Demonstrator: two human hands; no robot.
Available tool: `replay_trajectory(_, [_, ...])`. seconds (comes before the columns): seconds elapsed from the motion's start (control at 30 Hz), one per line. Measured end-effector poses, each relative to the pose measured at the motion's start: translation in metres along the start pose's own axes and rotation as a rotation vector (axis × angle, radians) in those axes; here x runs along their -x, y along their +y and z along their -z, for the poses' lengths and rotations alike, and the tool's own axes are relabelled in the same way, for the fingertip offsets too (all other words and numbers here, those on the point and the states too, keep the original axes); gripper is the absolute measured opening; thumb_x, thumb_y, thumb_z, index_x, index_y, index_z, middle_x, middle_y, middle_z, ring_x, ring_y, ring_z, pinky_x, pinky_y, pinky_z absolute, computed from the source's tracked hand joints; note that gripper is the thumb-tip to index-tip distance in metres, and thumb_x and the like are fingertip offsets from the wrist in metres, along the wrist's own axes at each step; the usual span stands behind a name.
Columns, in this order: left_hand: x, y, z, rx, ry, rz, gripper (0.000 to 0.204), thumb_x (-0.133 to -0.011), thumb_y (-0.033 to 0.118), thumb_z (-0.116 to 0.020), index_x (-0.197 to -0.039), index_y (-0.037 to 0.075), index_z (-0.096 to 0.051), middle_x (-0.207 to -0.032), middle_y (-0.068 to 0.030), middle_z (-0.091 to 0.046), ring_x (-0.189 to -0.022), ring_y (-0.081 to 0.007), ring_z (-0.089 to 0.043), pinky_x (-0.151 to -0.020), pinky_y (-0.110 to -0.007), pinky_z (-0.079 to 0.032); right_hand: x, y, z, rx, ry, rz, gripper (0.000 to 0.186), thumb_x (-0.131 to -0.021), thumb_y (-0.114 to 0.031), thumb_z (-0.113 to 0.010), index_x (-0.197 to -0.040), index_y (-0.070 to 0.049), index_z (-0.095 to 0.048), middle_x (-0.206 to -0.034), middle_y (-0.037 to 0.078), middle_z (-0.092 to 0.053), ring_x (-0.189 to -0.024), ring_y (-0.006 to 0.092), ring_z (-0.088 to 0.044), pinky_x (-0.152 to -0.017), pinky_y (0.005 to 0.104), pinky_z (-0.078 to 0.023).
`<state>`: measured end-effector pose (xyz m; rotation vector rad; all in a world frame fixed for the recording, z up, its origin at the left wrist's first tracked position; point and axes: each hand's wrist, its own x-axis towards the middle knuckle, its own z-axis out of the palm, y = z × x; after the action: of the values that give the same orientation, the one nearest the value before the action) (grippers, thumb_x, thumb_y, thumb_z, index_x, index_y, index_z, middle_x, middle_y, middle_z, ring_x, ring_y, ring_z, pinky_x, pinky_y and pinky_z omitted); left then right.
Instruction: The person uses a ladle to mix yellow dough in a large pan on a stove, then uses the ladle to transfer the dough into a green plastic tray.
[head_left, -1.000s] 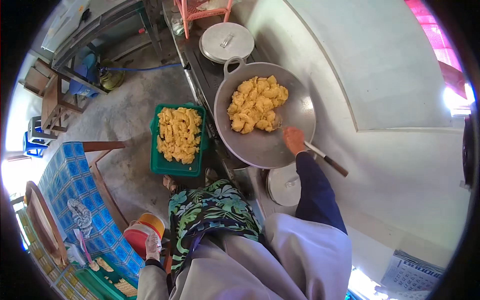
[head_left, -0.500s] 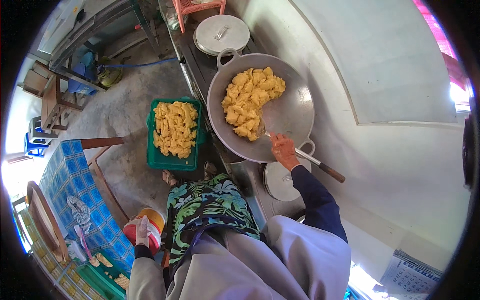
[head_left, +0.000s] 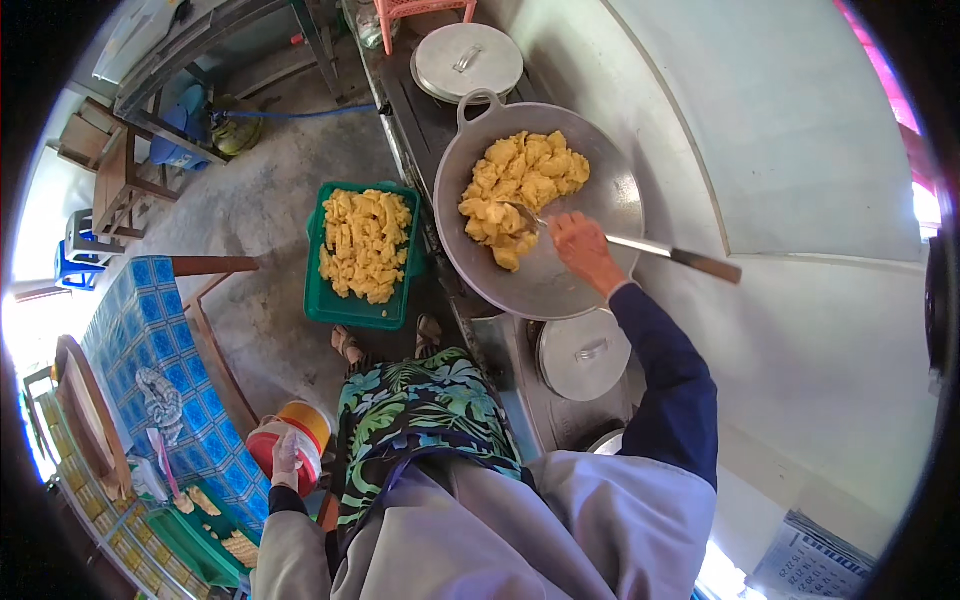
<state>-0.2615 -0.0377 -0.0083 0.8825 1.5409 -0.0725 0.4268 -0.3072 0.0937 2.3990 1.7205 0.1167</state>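
Observation:
My right hand [head_left: 583, 248] is wrapped round the metal shaft of a long-handled spatula [head_left: 640, 244], whose dark wooden grip points out to the right. The spatula's head is partly hidden in a yellow dough-like mass [head_left: 527, 172] heaped on the left side of a wide grey metal wok [head_left: 600, 285]. Low on the left, my left hand [head_left: 286, 456] is closed on a red and orange tub [head_left: 312, 422]; it partly covers the tub, and I cannot tell whether something supports the tub from below.
Left of the wok, a green tray [head_left: 355, 314] bears lumps of yellow dough [head_left: 364, 245]. Lidded pots stand beyond [head_left: 470, 60] and nearer [head_left: 585, 355] than the wok. A blue-checked table [head_left: 150, 330] is at left; a pale wall [head_left: 780, 340] rises at right.
My right hand and the spatula have moved up and to the right in view. Some dough at the near edge of the heap is turned over and gathered. My left hand stays on the tub.

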Motion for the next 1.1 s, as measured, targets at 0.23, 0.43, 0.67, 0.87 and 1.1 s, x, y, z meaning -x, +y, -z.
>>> replay_trajectory(0.23, [0.008, -0.011, -0.027, 0.035, -0.057, 0.026, 0.035, -0.081, 0.043, -0.062, -0.093, 0.011, -0.059, -0.071, 0.0058, -0.049, -0.065, -0.0076, -0.046, -0.057, -0.03, -0.037, -0.056, 0.001, -0.022, -0.181, 0.094, 0.346, 0.012, -0.075, -0.014, -0.053, -0.085, -0.011, -0.06, -0.079, 0.005, -0.061, -0.074, 0.0231, -0.059, -0.057, 0.0335, -0.045])
replay_trajectory(0.43, [-0.007, -0.055, -0.031, 0.17, 0.001, -0.085, 0.015, -0.086, 0.03, -0.061, -0.081, 0.018, -0.053, -0.061, 0.0081, -0.047, -0.046, -0.0032, -0.043, -0.04, -0.019, -0.03, -0.051, 0.011, -0.02, -0.155, 0.024, 0.165, 0.011, -0.073, -0.01, -0.053, -0.08, -0.01, -0.061, -0.07, 0.007, -0.058, -0.072, 0.0261, -0.059, -0.063, 0.0396, -0.046])
replay_trajectory(0.67, [0.013, -0.035, -0.024, 0.124, 0.043, -0.005, 0.018, -0.086, 0.031, -0.059, -0.076, 0.017, -0.053, -0.062, 0.0073, -0.047, -0.046, -0.0046, -0.042, -0.04, -0.022, -0.032, 0.011, 0.027, -0.048, -0.419, -0.123, -0.065, 0.011, -0.076, -0.015, -0.06, -0.085, -0.01, -0.065, -0.073, 0.01, -0.061, -0.072, 0.0305, -0.059, -0.064, 0.042, -0.046])
replay_trajectory(0.87, [0.001, -0.055, 0.0, -0.066, -0.067, 0.053, 0.062, -0.079, 0.053, -0.058, -0.124, 0.012, -0.049, -0.11, 0.0005, -0.053, -0.103, -0.0186, -0.048, -0.083, -0.049, -0.037, 0.064, -0.005, -0.024, -0.591, 0.035, -0.372, 0.014, -0.077, -0.02, -0.064, -0.086, -0.008, -0.065, -0.076, 0.011, -0.063, -0.07, 0.0313, -0.059, -0.063, 0.0393, -0.045])
replay_trajectory(1.1, [-0.052, -0.026, 0.008, -0.074, -0.152, -0.204, 0.051, -0.081, 0.046, -0.058, -0.117, 0.01, -0.055, -0.104, -0.0024, -0.057, -0.101, -0.0185, -0.05, -0.084, -0.039, -0.039, 0.082, -0.039, 0.056, -0.593, 0.098, -0.575, 0.019, -0.072, -0.01, -0.07, -0.09, -0.007, -0.067, -0.077, 0.011, -0.064, -0.069, 0.0247, -0.062, -0.063, 0.033, -0.047])
